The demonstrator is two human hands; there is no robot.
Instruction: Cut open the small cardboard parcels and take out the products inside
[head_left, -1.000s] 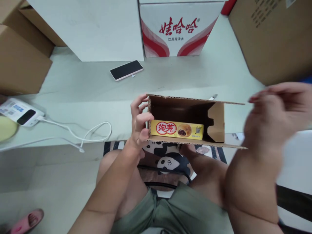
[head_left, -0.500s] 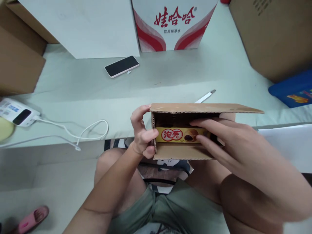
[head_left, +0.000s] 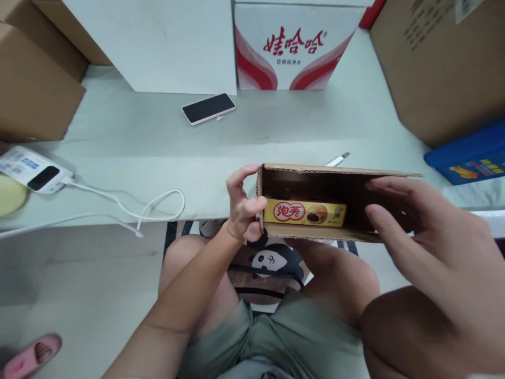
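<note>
An open cardboard box (head_left: 315,231) is held above my lap at the table's front edge, its opening facing me. Inside, toward its left end, lies a yellow packet (head_left: 335,215) with red lettering and a round pastry picture. My left hand (head_left: 245,206) grips the box's left end, fingers on its edge. At the right end of the opening is my right hand (head_left: 410,221), thumb and fingers apart, with nothing between them; it does not touch the yellow packet.
On the table (head_left: 130,168) lie a phone (head_left: 209,108), a cutter (head_left: 338,159) and a white device (head_left: 41,171) with cables. Behind stand a white box (head_left: 165,47), a red-and-white carton (head_left: 292,58), brown cartons (head_left: 442,68) and a blue package (head_left: 469,158).
My right hand has drawn back to the right, away from the yellow packet, which now shows fully. The view has shifted, and the box appears further right and tilted more open.
</note>
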